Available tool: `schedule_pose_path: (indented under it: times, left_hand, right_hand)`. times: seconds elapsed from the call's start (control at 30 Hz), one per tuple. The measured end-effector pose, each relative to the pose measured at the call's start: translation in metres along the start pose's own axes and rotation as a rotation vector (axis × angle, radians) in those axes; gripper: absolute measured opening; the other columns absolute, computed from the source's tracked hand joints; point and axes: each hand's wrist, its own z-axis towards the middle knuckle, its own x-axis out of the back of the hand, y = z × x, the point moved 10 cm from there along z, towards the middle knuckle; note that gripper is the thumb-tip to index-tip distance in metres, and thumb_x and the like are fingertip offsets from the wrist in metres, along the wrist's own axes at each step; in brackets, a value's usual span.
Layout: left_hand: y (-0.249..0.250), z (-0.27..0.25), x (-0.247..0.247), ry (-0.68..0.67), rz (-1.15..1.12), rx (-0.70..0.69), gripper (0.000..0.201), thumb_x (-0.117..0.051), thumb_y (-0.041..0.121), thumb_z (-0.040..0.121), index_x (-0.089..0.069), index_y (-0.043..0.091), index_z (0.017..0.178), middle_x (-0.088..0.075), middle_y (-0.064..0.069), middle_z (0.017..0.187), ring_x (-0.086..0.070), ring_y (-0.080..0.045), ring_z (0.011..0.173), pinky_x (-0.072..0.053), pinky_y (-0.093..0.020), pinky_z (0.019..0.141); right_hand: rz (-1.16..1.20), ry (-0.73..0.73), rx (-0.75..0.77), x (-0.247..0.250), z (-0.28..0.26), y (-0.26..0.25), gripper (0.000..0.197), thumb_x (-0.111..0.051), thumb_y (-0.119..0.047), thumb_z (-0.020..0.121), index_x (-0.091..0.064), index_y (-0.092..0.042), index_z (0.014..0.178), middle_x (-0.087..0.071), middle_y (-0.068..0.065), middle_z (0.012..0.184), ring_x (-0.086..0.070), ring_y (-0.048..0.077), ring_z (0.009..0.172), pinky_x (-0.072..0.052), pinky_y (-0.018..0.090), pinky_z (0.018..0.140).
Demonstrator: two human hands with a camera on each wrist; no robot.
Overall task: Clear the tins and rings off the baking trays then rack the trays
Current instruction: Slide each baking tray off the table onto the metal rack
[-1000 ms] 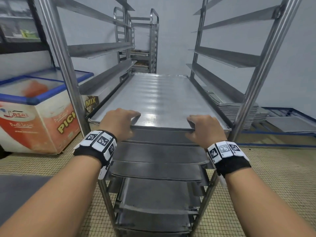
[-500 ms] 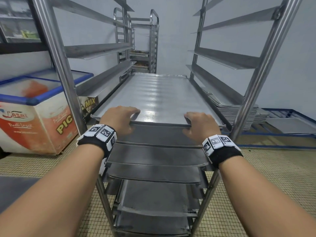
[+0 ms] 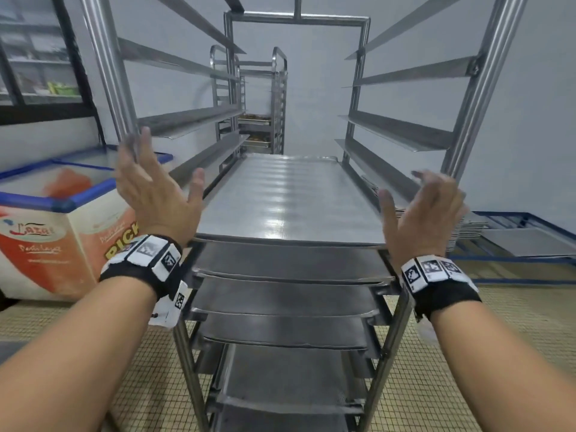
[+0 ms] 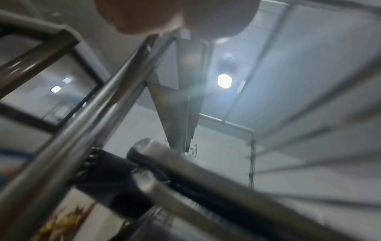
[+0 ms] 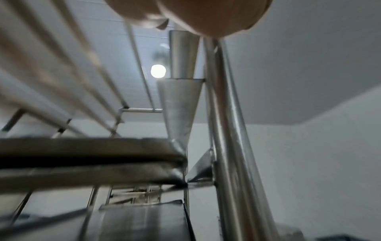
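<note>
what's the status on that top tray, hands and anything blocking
Left hand and right hand open, holding nothing. Top baking tray seated on rack runners, bare of tins or rings. Nothing blocking it.

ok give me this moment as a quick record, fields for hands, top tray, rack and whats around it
left hand: open, fingers spread, raised off the tray
right hand: open, lifted clear, holding nothing
top tray: bare, lying on the rack runners
rack: steel, more trays on the levels below, upper runners free
around: chest freezer to the left, stack of trays low on the right, second rack behind
</note>
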Motion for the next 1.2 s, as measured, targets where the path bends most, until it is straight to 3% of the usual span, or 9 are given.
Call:
schedule_pose_path:
  times: [0.1, 0.17, 0.27, 0.4, 0.57, 0.7, 0.93, 1.1, 1.2]
  left_hand:
    - [-0.044, 0.022, 0.005, 0.052, -0.075, 0.367, 0.083, -0.052, 0.048, 0.094, -0.020, 0.003, 0.156, -0.024, -0.023, 0.159, -0.022, -0.038, 0.149, -0.016, -0.050, 0.120]
    - [-0.063, 0.035, -0.005, 0.044, -0.142, 0.448, 0.068, -0.054, 0.040, 0.094, -0.036, -0.001, 0.144, -0.041, -0.023, 0.147, -0.037, -0.038, 0.139, -0.025, -0.046, 0.114]
    - [-0.071, 0.048, -0.012, 0.064, -0.190, 0.450, 0.055, -0.050, 0.035, 0.092, -0.042, -0.005, 0.129, -0.051, -0.027, 0.132, -0.051, -0.044, 0.121, -0.037, -0.049, 0.100]
    - [-0.077, 0.053, -0.016, 0.074, -0.115, 0.416, 0.041, -0.049, 0.024, 0.097, -0.048, -0.011, 0.118, -0.057, -0.035, 0.118, -0.054, -0.046, 0.106, -0.030, -0.046, 0.080]
    - [-0.088, 0.060, -0.031, 0.149, -0.165, 0.363, 0.047, -0.044, 0.035, 0.088, -0.050, -0.006, 0.109, -0.059, -0.033, 0.108, -0.056, -0.047, 0.097, -0.041, -0.052, 0.076]
    - [-0.090, 0.069, -0.049, 0.125, -0.171, 0.374, 0.043, -0.045, 0.032, 0.090, -0.048, -0.005, 0.111, -0.058, -0.032, 0.110, -0.056, -0.047, 0.097, -0.043, -0.054, 0.075]
    - [-0.091, 0.089, -0.099, 0.095, -0.209, 0.367, 0.035, -0.052, 0.020, 0.096, -0.048, -0.010, 0.114, -0.057, -0.033, 0.112, -0.055, -0.044, 0.099, -0.033, -0.044, 0.074]
    - [-0.093, 0.102, -0.129, 0.098, -0.233, 0.356, 0.034, -0.054, 0.022, 0.095, -0.049, -0.008, 0.111, -0.059, -0.032, 0.109, -0.056, -0.044, 0.097, -0.039, -0.048, 0.078]
    - [-0.094, 0.106, -0.144, 0.106, -0.233, 0.364, 0.032, -0.054, 0.020, 0.096, -0.050, -0.008, 0.111, -0.060, -0.031, 0.106, -0.055, -0.040, 0.090, -0.035, -0.041, 0.072]
  right_hand:
    - [0.014, 0.076, -0.370, 0.015, 0.021, 0.047, 0.066, -0.052, -0.052, 0.089, -0.036, -0.013, 0.140, -0.041, 0.014, 0.135, -0.040, 0.031, 0.124, -0.031, 0.044, 0.103]
    - [0.048, 0.041, -0.430, 0.003, 0.030, 0.063, 0.064, -0.051, -0.049, 0.091, -0.037, -0.010, 0.139, -0.048, 0.015, 0.131, -0.046, 0.035, 0.119, -0.036, 0.047, 0.099]
    - [0.215, -0.001, -0.439, -0.018, 0.041, 0.073, 0.048, -0.051, -0.034, 0.094, -0.043, 0.001, 0.125, -0.059, 0.022, 0.112, -0.057, 0.041, 0.100, -0.043, 0.040, 0.078]
    - [0.260, 0.029, -0.516, -0.024, 0.045, 0.085, 0.033, -0.052, -0.021, 0.095, -0.046, 0.007, 0.111, -0.061, 0.028, 0.094, -0.059, 0.040, 0.082, -0.032, 0.032, 0.062]
    - [0.251, 0.084, -0.555, -0.038, 0.045, 0.088, 0.032, -0.052, -0.024, 0.094, -0.047, 0.004, 0.109, -0.060, 0.023, 0.087, -0.055, 0.034, 0.072, -0.036, 0.033, 0.060]
    - [0.251, 0.064, -0.556, -0.056, 0.051, 0.084, 0.031, -0.052, -0.021, 0.095, -0.046, 0.004, 0.112, -0.049, 0.011, 0.082, -0.045, 0.025, 0.069, -0.033, 0.031, 0.061]
    - [0.258, 0.112, -0.537, -0.104, 0.067, 0.090, 0.031, -0.052, -0.020, 0.093, -0.046, 0.004, 0.110, -0.060, 0.028, 0.089, -0.054, 0.036, 0.071, -0.041, 0.038, 0.061]
    - [0.240, 0.127, -0.531, -0.132, 0.080, 0.094, 0.029, -0.049, -0.022, 0.092, -0.045, 0.003, 0.108, -0.056, 0.023, 0.083, -0.055, 0.037, 0.070, -0.047, 0.044, 0.061]
    - [0.239, 0.131, -0.525, -0.150, 0.086, 0.095, 0.029, -0.049, -0.023, 0.092, -0.045, 0.002, 0.107, -0.054, 0.020, 0.082, -0.056, 0.038, 0.071, -0.048, 0.045, 0.061]
